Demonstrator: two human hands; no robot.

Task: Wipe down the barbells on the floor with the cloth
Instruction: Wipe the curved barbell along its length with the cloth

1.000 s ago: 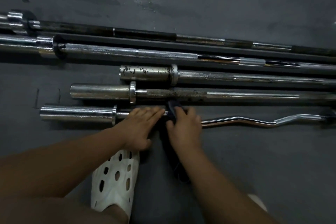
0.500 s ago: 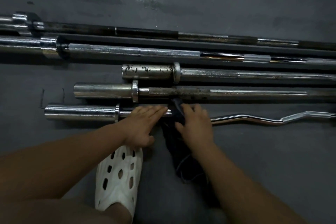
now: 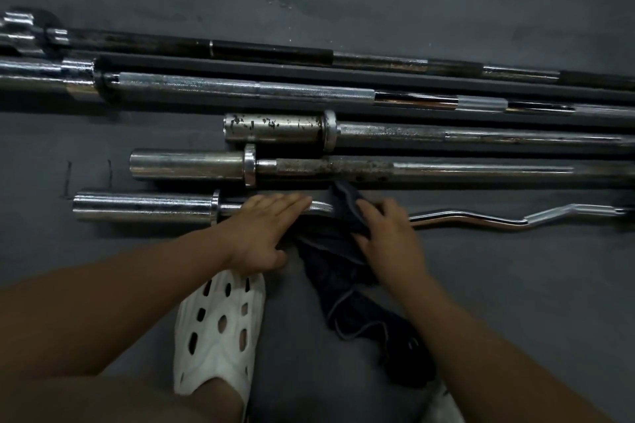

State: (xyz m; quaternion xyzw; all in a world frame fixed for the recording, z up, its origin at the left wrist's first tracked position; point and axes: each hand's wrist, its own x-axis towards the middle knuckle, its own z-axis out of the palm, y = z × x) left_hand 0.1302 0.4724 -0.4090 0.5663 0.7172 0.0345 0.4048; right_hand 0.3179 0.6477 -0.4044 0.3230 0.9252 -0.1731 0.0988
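Since a moment ago our right hand (image 3: 385, 233) has slid the dark cloth (image 3: 343, 261) a little rightward along the curl bar (image 3: 481, 218), baring a stretch of knurled shaft between our hands. It grips the cloth against the bar, fingers curled over it, and the rest trails toward us on the floor (image 3: 515, 285). Our left hand (image 3: 264, 230) lies flat, fingers straight, pressing the shaft beside the sleeve collar. Four straight barbells (image 3: 481, 136) lie parallel beyond.

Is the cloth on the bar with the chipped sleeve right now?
No, the right hand holds the cloth over the curl bar nearest the person, two bars short of the chipped-sleeve bar.
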